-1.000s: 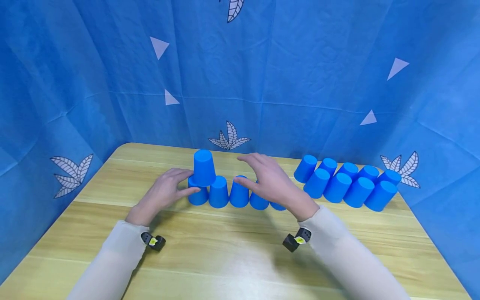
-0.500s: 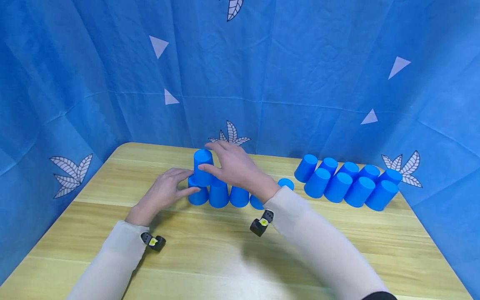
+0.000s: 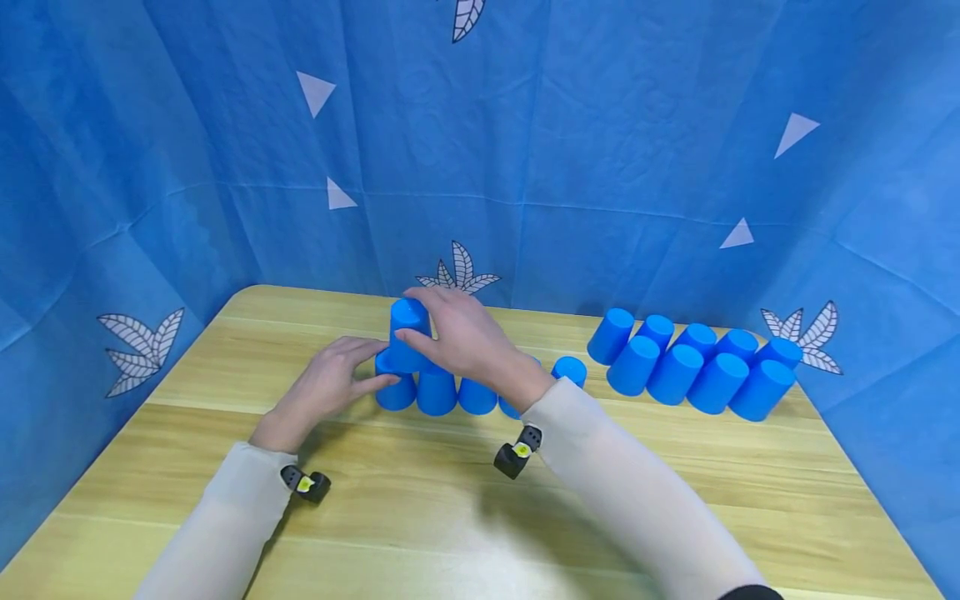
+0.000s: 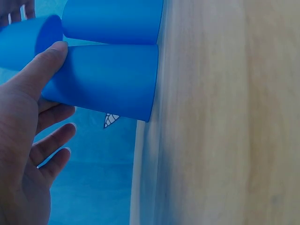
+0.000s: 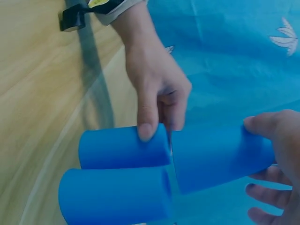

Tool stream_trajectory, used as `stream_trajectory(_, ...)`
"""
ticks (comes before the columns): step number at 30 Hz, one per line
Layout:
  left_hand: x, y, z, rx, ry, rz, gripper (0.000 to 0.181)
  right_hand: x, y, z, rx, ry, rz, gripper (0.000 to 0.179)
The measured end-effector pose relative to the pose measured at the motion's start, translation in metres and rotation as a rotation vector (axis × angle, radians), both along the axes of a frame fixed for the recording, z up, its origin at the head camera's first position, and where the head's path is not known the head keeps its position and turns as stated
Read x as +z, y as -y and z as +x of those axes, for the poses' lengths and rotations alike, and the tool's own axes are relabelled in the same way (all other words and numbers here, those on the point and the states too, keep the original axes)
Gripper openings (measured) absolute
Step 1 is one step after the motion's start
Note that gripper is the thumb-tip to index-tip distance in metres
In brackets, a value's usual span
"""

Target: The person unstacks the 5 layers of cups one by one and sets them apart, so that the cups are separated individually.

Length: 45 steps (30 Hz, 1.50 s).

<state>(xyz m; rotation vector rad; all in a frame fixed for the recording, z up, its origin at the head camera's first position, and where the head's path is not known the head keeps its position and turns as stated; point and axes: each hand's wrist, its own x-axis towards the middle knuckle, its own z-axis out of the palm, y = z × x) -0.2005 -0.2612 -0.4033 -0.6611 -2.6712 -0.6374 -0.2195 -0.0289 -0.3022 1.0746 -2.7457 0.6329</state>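
Note:
A blue cup (image 3: 407, 337), upside down, sits on top of the left end of a row of inverted blue cups. My right hand (image 3: 468, 337) grips this upper cup (image 5: 215, 157) near its narrow end, thumb on the near side and fingers behind. With thumb and fingers my left hand (image 3: 324, 385) pinches the leftmost lower cup (image 4: 103, 79) near its top. The second lower cup (image 3: 437, 393) stands beside it and partly under the upper cup. Further right are a third cup (image 3: 477, 397) and others, partly hidden by my right hand and forearm.
At the back right of the wooden table (image 3: 420, 517) stand two rows of inverted blue cups (image 3: 677, 375). A blue patterned curtain (image 3: 600, 167) hangs behind the table and at both sides.
My right hand has moved left from above the row and taken hold of the upper cup, which has shifted slightly right. The left hand has kept its place.

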Motion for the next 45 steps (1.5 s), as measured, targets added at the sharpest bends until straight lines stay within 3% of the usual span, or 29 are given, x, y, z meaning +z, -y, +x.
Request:
stream_trajectory(12, 0.003, -0.001, 0.0, 0.051, 0.06, -0.005, 0.064, 0.006, -0.046, 0.014, -0.096, 0.015, -0.086, 0.063)
stream_trajectory(19, 0.004, -0.003, -0.001, 0.047, 0.045, -0.006, 0.063, 0.007, -0.078, 0.02, -0.157, 0.031, -0.124, 0.062)
stream_trajectory(26, 0.005, -0.002, 0.002, 0.064, 0.079, -0.016, 0.064, -0.002, -0.115, 0.03, -0.217, 0.038, -0.16, 0.062)
stream_trajectory(35, 0.002, -0.001, 0.001, 0.043, 0.05, -0.012, 0.061, -0.01, -0.164, 0.042, -0.298, 0.004, -0.192, 0.06)
stream_trajectory(45, 0.001, -0.002, 0.002, 0.05, 0.046, -0.021, 0.061, -0.017, -0.216, 0.053, -0.448, -0.017, -0.256, 0.06)
